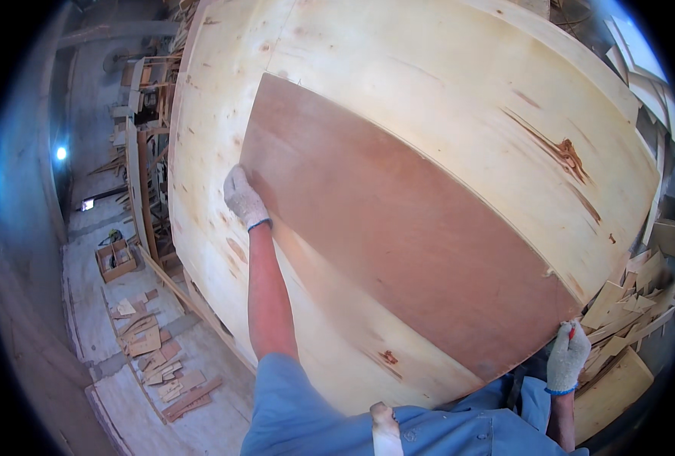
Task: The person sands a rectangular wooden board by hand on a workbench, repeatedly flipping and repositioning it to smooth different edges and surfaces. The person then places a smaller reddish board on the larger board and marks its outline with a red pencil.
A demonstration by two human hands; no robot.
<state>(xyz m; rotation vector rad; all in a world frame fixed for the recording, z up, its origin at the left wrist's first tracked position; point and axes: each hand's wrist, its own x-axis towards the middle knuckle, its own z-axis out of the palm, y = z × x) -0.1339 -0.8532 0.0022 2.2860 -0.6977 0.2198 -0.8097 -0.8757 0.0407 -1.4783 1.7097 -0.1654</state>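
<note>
A reddish-brown board (398, 228) lies slantwise on a large pale plywood sheet (444, 68) marked with knots and dark splits. My left hand (244, 199), in a whitish knitted glove with a blue cuff, reaches forward to the board's left edge. Its fingers are curled there, and the fingertips are partly hidden. Near the board's right-hand corner, by the sheet's near edge, is my right hand (568, 359) in a matching glove. Its fingers pinch a small red thing (571, 333), mostly covered by the glove, so its kind does not show.
Wood offcuts (641, 296) are heaped at the right beside the sheet. On the floor at left lie scattered wood scraps (162, 365) and a small open box (115, 261). A wooden frame (143, 182) stands along the sheet's left side. A pale rod-like piece (385, 429) shows against my shirt.
</note>
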